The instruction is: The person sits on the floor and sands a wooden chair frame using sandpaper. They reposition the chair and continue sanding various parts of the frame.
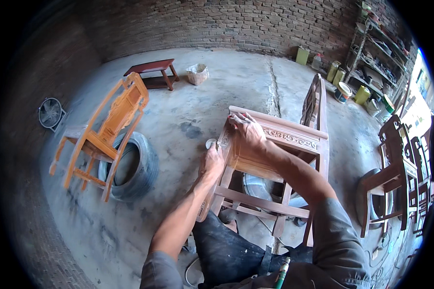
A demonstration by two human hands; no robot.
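A carved wooden chair (289, 138), pale and unvarnished, lies tipped in front of me, propped over a tyre (255, 185). My left hand (212, 163) is closed at its left edge, with a small round whitish piece (210, 143) at the fingertips; its kind is unclear. My right hand (248, 129) bends over the far left corner of the chair, beside the carved strip. Its fingers are pressed together there, and a bit of red shows at their tips. What they hold is mostly hidden.
An orange-brown chair (113, 120) leans on another tyre (149, 166) at the left. Behind it stand a dark red bench (154, 67) and a white bucket (197, 74). Cans and pails (343, 91) line the shelf (376, 58) at far right. Dark chairs (395, 168) stand at right.
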